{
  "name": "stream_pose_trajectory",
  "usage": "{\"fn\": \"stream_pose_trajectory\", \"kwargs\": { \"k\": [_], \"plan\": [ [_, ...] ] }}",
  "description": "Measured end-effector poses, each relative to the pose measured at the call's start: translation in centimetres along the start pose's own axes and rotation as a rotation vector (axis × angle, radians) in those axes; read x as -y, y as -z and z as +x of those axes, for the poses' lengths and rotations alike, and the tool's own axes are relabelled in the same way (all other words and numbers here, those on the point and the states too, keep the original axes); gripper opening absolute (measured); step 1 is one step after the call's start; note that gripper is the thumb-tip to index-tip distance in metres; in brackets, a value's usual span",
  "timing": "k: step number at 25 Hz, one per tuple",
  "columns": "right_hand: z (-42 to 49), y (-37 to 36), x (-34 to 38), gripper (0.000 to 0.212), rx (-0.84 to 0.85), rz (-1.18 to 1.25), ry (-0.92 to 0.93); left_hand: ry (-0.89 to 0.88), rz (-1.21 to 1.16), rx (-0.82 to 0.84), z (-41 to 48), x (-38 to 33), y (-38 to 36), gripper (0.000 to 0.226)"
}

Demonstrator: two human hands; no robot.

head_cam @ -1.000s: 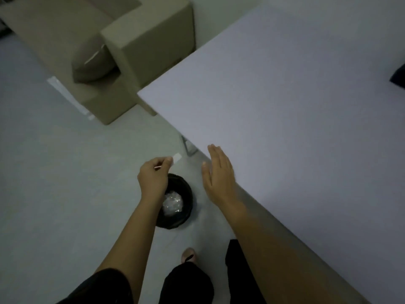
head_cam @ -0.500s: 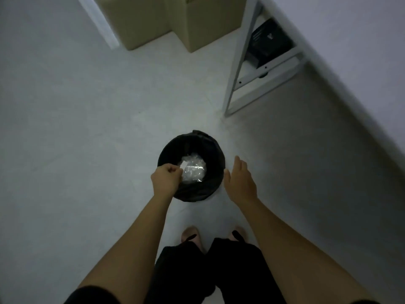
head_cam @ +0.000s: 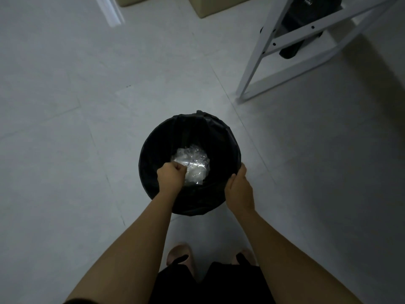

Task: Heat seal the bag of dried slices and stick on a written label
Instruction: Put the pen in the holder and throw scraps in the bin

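A round bin lined with a black bag (head_cam: 153, 154) stands on the floor below me, with crumpled clear plastic (head_cam: 195, 163) at its bottom. My left hand (head_cam: 172, 177) is inside the bin's mouth, over the near left part, with its fingers pinched shut. The small white paper scrap it was carrying is hidden by the fingers. My right hand (head_cam: 240, 189) grips the bin's near right rim, thumb toward the inside. No bag of dried slices, sealer or label is in view.
A white metal table frame (head_cam: 260, 60) stands at the upper right with a black object (head_cam: 298, 25) on its lower shelf. Beige furniture bases (head_cam: 208, 7) sit at the top edge. My feet (head_cam: 179, 255) are on the pale tiled floor just below the bin.
I have turned from the table and bent over the bin. My left hand has dropped from above the rim into the bin's mouth. My right hand has closed onto the rim.
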State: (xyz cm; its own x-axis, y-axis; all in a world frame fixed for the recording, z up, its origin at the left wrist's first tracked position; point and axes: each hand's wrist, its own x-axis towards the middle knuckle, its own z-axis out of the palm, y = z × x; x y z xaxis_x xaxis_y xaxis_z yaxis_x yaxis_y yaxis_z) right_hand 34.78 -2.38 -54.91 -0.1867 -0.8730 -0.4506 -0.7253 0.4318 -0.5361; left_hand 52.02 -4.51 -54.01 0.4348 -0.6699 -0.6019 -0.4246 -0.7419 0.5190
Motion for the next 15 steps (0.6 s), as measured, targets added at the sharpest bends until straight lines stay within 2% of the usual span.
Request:
{"fn": "stream_pose_trajectory", "kwargs": {
  "k": [3,5,7,11,15],
  "plan": [
    [-0.6,-0.1,0.1,0.047,-0.032,-0.021,0.014,0.0,0.011,-0.001,0.2,0.3,0.2,0.02],
    [-1.1,1.0,0.9,0.054,-0.017,-0.112,-0.004,-0.007,0.033,-0.016,-0.7,-0.3,1.3,0.026],
    [-2.8,3.2,3.1,0.056,-0.029,-0.173,0.022,-0.051,0.065,-0.041,-3.0,-2.0,3.5,0.021],
    [-8.5,10.5,10.8,0.055,-0.064,-0.163,0.109,-0.148,0.103,-0.079,-10.4,-7.6,10.9,0.022],
    [-16.1,21.7,20.1,0.052,-0.132,-0.094,0.163,-0.332,-0.021,-0.12,-20.8,-16.4,20.0,0.029]
  ]
}}
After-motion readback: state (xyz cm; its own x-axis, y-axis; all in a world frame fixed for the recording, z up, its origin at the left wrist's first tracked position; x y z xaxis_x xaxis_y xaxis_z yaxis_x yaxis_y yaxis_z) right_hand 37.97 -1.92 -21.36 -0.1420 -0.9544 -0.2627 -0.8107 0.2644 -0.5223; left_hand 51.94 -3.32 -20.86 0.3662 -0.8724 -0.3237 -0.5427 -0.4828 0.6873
